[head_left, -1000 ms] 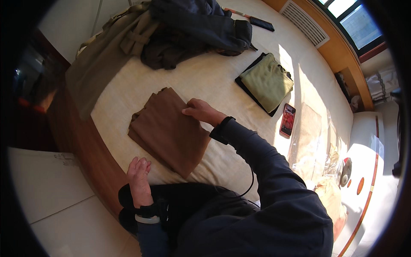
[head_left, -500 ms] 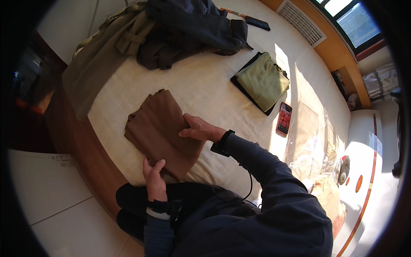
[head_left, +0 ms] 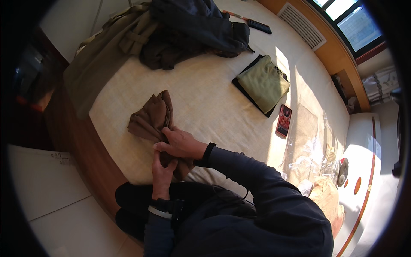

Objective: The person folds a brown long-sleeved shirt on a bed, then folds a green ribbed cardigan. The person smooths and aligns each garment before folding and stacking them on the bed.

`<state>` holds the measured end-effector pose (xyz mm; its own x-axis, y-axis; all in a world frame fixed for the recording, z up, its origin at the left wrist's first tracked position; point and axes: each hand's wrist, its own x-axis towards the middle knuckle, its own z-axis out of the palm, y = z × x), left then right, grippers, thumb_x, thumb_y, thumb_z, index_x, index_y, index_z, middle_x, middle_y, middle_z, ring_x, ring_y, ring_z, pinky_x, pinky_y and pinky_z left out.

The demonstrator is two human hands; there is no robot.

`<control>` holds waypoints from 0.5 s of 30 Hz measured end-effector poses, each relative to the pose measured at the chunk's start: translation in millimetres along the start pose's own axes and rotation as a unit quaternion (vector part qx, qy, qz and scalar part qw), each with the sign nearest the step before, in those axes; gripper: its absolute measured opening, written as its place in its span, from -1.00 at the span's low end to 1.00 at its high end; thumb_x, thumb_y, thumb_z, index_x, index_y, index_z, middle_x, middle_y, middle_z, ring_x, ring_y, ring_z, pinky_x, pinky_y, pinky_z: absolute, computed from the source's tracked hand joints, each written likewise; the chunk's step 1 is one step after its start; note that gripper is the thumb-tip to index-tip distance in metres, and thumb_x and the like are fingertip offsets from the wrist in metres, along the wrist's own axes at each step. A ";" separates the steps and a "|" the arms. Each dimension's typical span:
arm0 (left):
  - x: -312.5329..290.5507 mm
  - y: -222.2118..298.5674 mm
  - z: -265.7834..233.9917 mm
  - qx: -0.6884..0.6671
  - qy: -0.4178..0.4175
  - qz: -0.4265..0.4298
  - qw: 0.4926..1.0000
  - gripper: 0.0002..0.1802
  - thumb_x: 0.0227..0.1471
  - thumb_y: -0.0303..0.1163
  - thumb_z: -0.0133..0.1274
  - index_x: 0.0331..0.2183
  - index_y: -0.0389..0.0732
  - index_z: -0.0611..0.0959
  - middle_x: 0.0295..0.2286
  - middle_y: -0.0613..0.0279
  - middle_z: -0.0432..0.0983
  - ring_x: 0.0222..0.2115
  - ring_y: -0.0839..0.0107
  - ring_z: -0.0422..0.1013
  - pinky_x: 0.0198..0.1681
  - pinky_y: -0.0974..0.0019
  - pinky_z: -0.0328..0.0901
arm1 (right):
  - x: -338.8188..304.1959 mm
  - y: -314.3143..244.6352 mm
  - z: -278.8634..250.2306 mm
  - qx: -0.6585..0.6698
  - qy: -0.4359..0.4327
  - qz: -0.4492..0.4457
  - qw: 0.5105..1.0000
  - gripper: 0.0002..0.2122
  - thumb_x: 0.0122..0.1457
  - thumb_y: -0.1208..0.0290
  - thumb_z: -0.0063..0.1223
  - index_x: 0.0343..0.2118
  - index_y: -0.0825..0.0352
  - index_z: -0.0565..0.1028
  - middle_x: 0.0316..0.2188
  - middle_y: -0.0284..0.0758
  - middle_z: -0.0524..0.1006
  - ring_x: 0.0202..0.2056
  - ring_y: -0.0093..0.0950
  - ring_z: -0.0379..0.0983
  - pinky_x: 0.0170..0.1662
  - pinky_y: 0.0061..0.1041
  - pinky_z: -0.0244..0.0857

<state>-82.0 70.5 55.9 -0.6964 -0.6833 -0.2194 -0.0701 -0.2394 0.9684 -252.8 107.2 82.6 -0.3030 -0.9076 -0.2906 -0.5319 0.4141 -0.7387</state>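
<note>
A brown folded garment [head_left: 150, 118] lies on the bed in front of me, bunched at its middle and fanning out at the far end. My right hand [head_left: 182, 143] is closed over the gathered middle from the right. From the near side my left hand [head_left: 162, 173] grips the same cloth just below, its fingertips meeting those of the right. A short brown end [head_left: 184, 168] shows beneath my right wrist. Part of the cloth between the hands is hidden by the fingers.
A green and black folded clothing stack [head_left: 263, 83] lies at the right, near a phone [head_left: 284, 121]. Clear plastic packaging [head_left: 306, 147] sits farther right. A dark jacket [head_left: 192, 32] and an olive coat [head_left: 96, 73] lie at the far left. A black comb [head_left: 259, 26] lies beyond.
The brown garment was spread flat and is now gathered in at the middle. My right hand has moved left and nearer, to meet my left hand.
</note>
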 end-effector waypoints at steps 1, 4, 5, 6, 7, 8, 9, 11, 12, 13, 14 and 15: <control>-0.3 0.0 -0.2 0.012 -0.011 0.017 1.000 -0.09 0.09 -0.55 0.28 0.37 -0.38 0.22 0.15 0.06 0.43 0.14 0.30 0.39 0.21 0.26 0.30 | 5.5 -2.3 1.3 -0.010 0.006 0.011 1.000 -0.50 0.21 0.03 0.19 0.04 0.30 0.39 -0.12 0.13 0.53 -0.07 0.10 0.52 -0.01 -0.06 0.42; -0.9 -1.2 -2.1 0.014 -0.066 0.000 0.998 -0.16 0.10 -0.56 0.27 0.35 -0.38 0.29 0.07 0.12 0.52 0.09 0.31 0.44 0.17 0.28 0.32 | 19.9 -3.2 13.4 -0.056 0.057 -0.010 0.997 -0.51 0.14 0.03 0.23 -0.02 0.31 0.43 -0.21 0.06 0.60 -0.13 0.07 0.57 -0.08 -0.02 0.45; -1.4 -2.3 -3.3 0.018 -0.055 -0.005 0.998 -0.20 0.10 -0.57 0.26 0.33 -0.39 0.33 0.03 0.14 0.53 0.05 0.34 0.45 0.13 0.29 0.34 | 25.2 -1.0 16.5 -0.057 0.075 -0.014 0.995 -0.53 0.14 0.06 0.23 -0.04 0.31 0.45 -0.24 0.04 0.61 -0.15 0.06 0.57 -0.09 -0.02 0.45; -3.3 -3.6 -5.0 0.017 -0.043 -0.001 0.999 -0.23 0.11 -0.58 0.25 0.31 -0.39 0.36 -0.01 0.17 0.54 0.00 0.37 0.46 0.10 0.30 0.35 | 30.2 1.6 18.8 -0.057 0.093 -0.024 0.994 -0.56 0.13 0.09 0.23 -0.07 0.32 0.46 -0.26 0.01 0.62 -0.16 0.05 0.58 -0.10 -0.01 0.45; -5.3 -5.3 -7.4 0.005 -0.033 0.017 0.999 -0.27 0.11 -0.60 0.24 0.29 -0.40 0.40 -0.05 0.20 0.56 -0.04 0.40 0.48 0.07 0.32 0.37 | 33.4 4.3 20.3 -0.058 0.107 -0.018 0.992 -0.58 0.13 0.11 0.23 -0.09 0.33 0.48 -0.29 -0.02 0.63 -0.18 0.04 0.58 -0.11 -0.01 0.46; -6.0 -6.9 -10.8 -0.017 -0.008 0.000 1.000 -0.32 0.13 -0.60 0.22 0.27 -0.40 0.43 -0.09 0.22 0.56 -0.09 0.43 0.48 0.02 0.33 0.38 | 34.1 6.8 20.4 -0.045 0.128 -0.041 0.990 -0.61 0.13 0.14 0.22 -0.13 0.36 0.49 -0.32 -0.03 0.63 -0.20 0.04 0.58 -0.13 -0.02 0.45; -6.6 -8.8 -15.0 -0.049 0.013 -0.003 0.999 -0.36 0.14 -0.60 0.20 0.25 -0.41 0.46 -0.12 0.24 0.55 -0.14 0.47 0.47 -0.02 0.35 0.39 | 33.7 9.2 18.0 -0.034 0.144 -0.049 0.988 -0.63 0.12 0.17 0.22 -0.17 0.38 0.50 -0.34 -0.04 0.63 -0.22 0.03 0.58 -0.15 -0.04 0.45; -7.4 -12.3 -24.4 -0.070 0.060 -0.019 0.996 -0.43 0.18 -0.60 0.17 0.21 -0.41 0.50 -0.19 0.28 0.55 -0.23 0.51 0.46 -0.10 0.37 0.41 | 28.1 10.8 6.3 0.010 0.158 -0.053 0.986 -0.68 0.13 0.21 0.21 -0.25 0.42 0.52 -0.39 -0.03 0.62 -0.27 0.01 0.58 -0.19 -0.08 0.44; -8.2 -14.2 -29.1 -0.057 0.087 -0.030 0.994 -0.46 0.19 -0.59 0.16 0.20 -0.42 0.51 -0.22 0.30 0.54 -0.28 0.53 0.45 -0.14 0.39 0.41 | 22.9 10.9 -4.4 0.043 0.155 -0.051 0.986 -0.70 0.15 0.24 0.20 -0.28 0.43 0.52 -0.41 -0.02 0.61 -0.30 0.00 0.57 -0.21 -0.11 0.43; -8.8 -16.2 -33.6 -0.049 0.111 -0.025 0.992 -0.49 0.21 -0.58 0.14 0.19 -0.42 0.52 -0.25 0.31 0.54 -0.32 0.55 0.44 -0.18 0.40 0.41 | 17.2 9.7 -16.6 0.077 0.158 -0.060 0.983 -0.72 0.16 0.26 0.19 -0.31 0.45 0.52 -0.42 -0.01 0.60 -0.33 -0.02 0.57 -0.24 -0.15 0.43; -9.3 -18.8 -36.0 -0.066 0.118 -0.032 0.990 -0.51 0.24 -0.53 0.13 0.18 -0.41 0.53 -0.29 0.31 0.55 -0.37 0.50 0.45 -0.22 0.38 0.40 | 11.3 6.6 -28.9 0.113 0.167 -0.057 0.978 -0.73 0.19 0.28 0.19 -0.30 0.47 0.56 -0.48 -0.02 0.58 -0.41 -0.20 0.56 -0.29 -0.25 0.40; -9.7 -21.3 -37.9 -0.071 0.120 -0.053 0.989 -0.52 0.24 -0.53 0.14 0.17 -0.41 0.54 -0.29 0.30 0.56 -0.37 0.49 0.46 -0.23 0.38 0.40 | 6.1 4.8 -45.3 0.134 0.131 -0.022 0.982 -0.70 0.25 0.29 0.17 -0.16 0.50 0.58 -0.43 -0.14 0.61 -0.35 -0.44 0.53 -0.24 -0.35 0.41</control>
<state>-46.8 56.0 32.9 -0.4991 -0.7894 -0.3574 -0.0203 -0.4017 0.9155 -293.0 106.8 104.9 -0.4967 -0.8604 -0.1143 -0.3317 0.3099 -0.8911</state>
